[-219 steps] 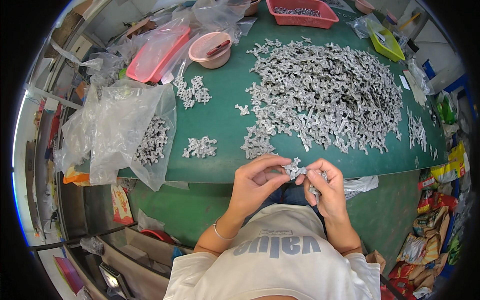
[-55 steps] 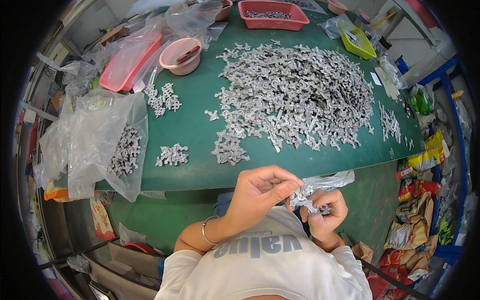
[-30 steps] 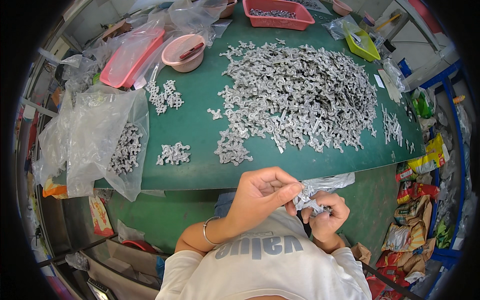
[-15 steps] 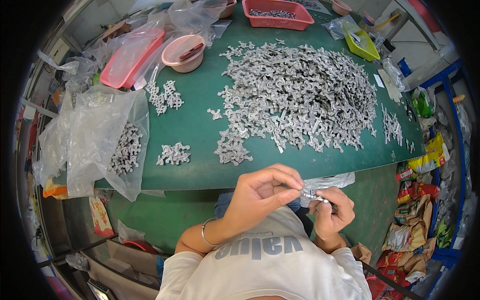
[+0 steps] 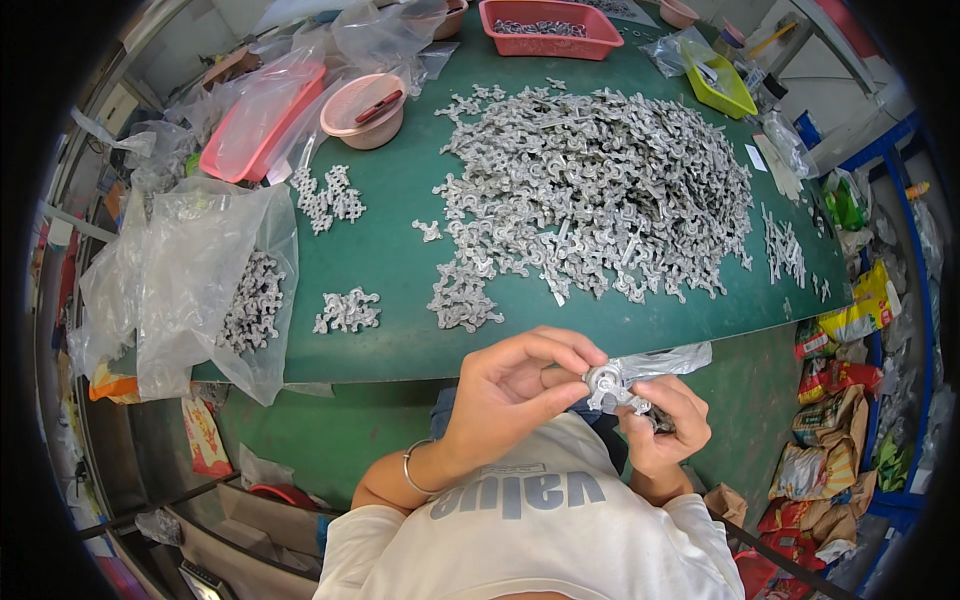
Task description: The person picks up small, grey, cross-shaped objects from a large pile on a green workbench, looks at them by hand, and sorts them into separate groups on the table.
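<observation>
My left hand (image 5: 508,388) and my right hand (image 5: 664,428) meet just off the table's near edge. Between them is a small silver-grey cast metal part (image 5: 606,384) with a round ring end and short lobed arms. My left thumb and fingertips pinch its ring side, while my right thumb and forefinger grip the opposite end. Something grey and metallic also shows inside the curled right fingers, mostly hidden. Beyond my hands, a big heap of similar metal parts (image 5: 610,190) covers the middle of the green table (image 5: 400,270).
Small part clusters (image 5: 347,311) lie left of the heap. A clear plastic bag (image 5: 190,280) with parts hangs over the near left edge. Behind are a pink bowl (image 5: 345,112) with a red-handled tool, pink trays (image 5: 550,44) and a yellow-green basket (image 5: 722,92). Thin metal strips (image 5: 784,248) lie right.
The metal part has been turned between my fingers: it was seen nearly edge-on, and now its ring face shows. Both hands stay in almost the same place.
</observation>
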`<state>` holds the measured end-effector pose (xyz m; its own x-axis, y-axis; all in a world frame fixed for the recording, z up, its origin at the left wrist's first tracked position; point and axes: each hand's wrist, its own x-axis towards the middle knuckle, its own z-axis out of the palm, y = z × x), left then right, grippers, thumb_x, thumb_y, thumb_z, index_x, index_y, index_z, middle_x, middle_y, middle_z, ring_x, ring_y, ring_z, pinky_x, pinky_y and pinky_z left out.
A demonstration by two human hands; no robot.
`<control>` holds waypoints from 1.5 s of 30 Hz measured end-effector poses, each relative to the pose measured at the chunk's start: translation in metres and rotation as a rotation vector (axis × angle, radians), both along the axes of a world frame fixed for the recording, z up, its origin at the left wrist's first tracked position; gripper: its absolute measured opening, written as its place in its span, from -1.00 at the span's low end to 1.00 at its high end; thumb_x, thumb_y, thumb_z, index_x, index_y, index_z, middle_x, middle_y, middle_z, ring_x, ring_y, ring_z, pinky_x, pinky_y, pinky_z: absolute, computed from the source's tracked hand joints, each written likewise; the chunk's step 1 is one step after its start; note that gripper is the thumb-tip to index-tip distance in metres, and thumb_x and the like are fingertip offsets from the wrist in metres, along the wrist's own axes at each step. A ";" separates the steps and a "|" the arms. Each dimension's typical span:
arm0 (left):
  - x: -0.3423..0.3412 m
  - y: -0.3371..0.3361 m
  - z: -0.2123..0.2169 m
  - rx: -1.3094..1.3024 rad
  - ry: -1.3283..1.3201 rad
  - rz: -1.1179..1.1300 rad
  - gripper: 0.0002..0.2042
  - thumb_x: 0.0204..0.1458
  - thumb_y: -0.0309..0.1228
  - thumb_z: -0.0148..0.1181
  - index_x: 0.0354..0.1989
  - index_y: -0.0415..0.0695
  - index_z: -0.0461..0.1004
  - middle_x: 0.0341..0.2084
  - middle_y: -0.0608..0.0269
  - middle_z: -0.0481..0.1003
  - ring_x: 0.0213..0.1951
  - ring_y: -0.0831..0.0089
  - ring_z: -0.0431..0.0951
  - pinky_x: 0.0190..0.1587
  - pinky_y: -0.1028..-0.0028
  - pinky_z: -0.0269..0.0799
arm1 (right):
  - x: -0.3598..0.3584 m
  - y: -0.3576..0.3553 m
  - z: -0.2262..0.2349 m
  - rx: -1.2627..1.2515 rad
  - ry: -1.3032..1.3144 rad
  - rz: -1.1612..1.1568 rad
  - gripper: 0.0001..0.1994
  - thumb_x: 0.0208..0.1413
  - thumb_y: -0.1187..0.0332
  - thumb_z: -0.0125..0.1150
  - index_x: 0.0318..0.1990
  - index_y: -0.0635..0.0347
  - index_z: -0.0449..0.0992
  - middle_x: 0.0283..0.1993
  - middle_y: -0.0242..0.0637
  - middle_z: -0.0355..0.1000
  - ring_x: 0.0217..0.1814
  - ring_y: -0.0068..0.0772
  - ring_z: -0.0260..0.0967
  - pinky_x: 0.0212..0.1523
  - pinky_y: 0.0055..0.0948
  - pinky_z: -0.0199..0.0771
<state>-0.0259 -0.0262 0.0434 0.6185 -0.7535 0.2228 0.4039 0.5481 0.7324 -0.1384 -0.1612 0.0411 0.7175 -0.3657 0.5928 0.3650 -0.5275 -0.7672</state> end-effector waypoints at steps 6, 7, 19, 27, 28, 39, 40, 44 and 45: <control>-0.001 -0.002 -0.001 -0.023 -0.018 0.012 -0.80 -0.12 -0.81 -0.01 -0.27 -0.39 0.34 -0.20 -0.03 0.33 -0.11 0.37 0.37 -0.06 0.42 0.36 | 0.001 -0.002 -0.001 -0.017 -0.036 0.025 -0.74 -0.28 0.59 0.15 -0.30 0.41 0.45 -0.61 -0.20 0.40 -0.62 -0.42 0.36 -0.62 -0.57 0.30; -0.001 -0.002 -0.001 -0.024 -0.018 0.012 -0.80 -0.12 -0.81 -0.01 -0.27 -0.39 0.34 -0.20 -0.03 0.33 -0.11 0.37 0.37 -0.06 0.42 0.36 | 0.000 -0.003 0.000 -0.020 -0.034 0.031 -0.73 -0.28 0.59 0.15 -0.30 0.41 0.45 -0.61 -0.20 0.40 -0.62 -0.42 0.36 -0.63 -0.57 0.30; 0.025 0.020 -0.037 0.229 -0.134 0.428 -0.80 -0.15 -0.75 0.01 -0.31 -0.33 0.40 -0.23 0.11 0.36 -0.16 0.44 0.37 -0.15 0.52 0.33 | 0.028 0.000 -0.024 0.354 0.301 -0.041 -0.79 -0.20 0.63 0.11 -0.30 0.35 0.47 -0.68 -0.39 0.31 -0.65 -0.69 0.19 -0.65 -0.66 0.16; 0.097 0.131 -0.116 0.809 -0.384 1.213 -0.81 -0.12 -0.75 -0.03 -0.31 -0.32 0.39 -0.22 0.14 0.39 -0.17 0.41 0.40 -0.17 0.52 0.35 | 0.083 0.003 -0.098 0.362 0.654 0.129 -0.91 -0.05 0.50 0.14 -0.36 0.33 0.49 -0.66 -0.46 0.26 -0.70 -0.73 0.14 -0.70 -0.66 0.09; 0.098 0.135 -0.121 0.811 -0.384 1.217 -0.81 -0.12 -0.75 -0.03 -0.31 -0.32 0.39 -0.22 0.14 0.39 -0.17 0.41 0.40 -0.17 0.52 0.35 | 0.093 0.007 -0.103 0.362 0.654 0.134 -0.91 -0.05 0.50 0.14 -0.36 0.33 0.49 -0.66 -0.46 0.26 -0.70 -0.73 0.14 -0.70 -0.66 0.09; 0.059 0.090 -0.096 1.133 -0.851 1.305 -0.78 -0.16 -0.70 0.01 -0.30 -0.23 0.42 -0.17 0.06 0.35 -0.08 0.15 0.33 -0.04 0.33 0.23 | 0.110 0.008 -0.112 -0.094 0.462 0.021 -0.93 -0.15 0.52 0.19 -0.48 0.35 0.48 -0.50 -0.20 0.39 -0.52 -0.36 0.34 -0.48 -0.50 0.31; 0.054 0.083 -0.091 1.070 -0.829 1.206 -0.78 -0.16 -0.70 0.01 -0.30 -0.23 0.43 -0.17 0.06 0.35 -0.10 0.15 0.34 -0.04 0.33 0.24 | 0.107 0.004 -0.110 -0.046 0.444 -0.002 -0.93 -0.12 0.51 0.18 -0.48 0.36 0.48 -0.50 -0.22 0.39 -0.56 -0.44 0.32 -0.54 -0.53 0.28; 0.039 0.051 -0.087 0.848 -0.673 0.901 -0.76 -0.16 -0.67 0.08 -0.26 -0.22 0.43 -0.21 0.09 0.37 -0.17 0.25 0.40 -0.13 0.41 0.31 | 0.096 0.003 -0.101 0.525 0.544 0.088 -0.89 0.01 0.45 0.10 -0.44 0.32 0.44 -0.54 -0.30 0.38 -0.73 -0.65 0.19 -0.76 -0.68 0.02; 0.035 0.043 -0.084 0.748 -0.540 0.773 -0.75 -0.17 -0.67 0.11 -0.24 -0.21 0.43 -0.21 0.10 0.38 -0.19 0.30 0.41 -0.18 0.45 0.34 | 0.094 0.005 -0.087 0.835 0.570 0.168 -0.88 0.04 0.43 0.07 -0.43 0.30 0.42 -0.55 -0.31 0.37 -0.76 -0.67 0.15 -0.79 -0.70 -0.05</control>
<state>0.0093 0.0168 -0.0406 0.9253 -0.2778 0.2582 -0.3007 -0.1225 0.9458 -0.0447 -0.1559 -0.0462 0.8929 -0.3742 -0.2503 -0.1491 0.2786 -0.9487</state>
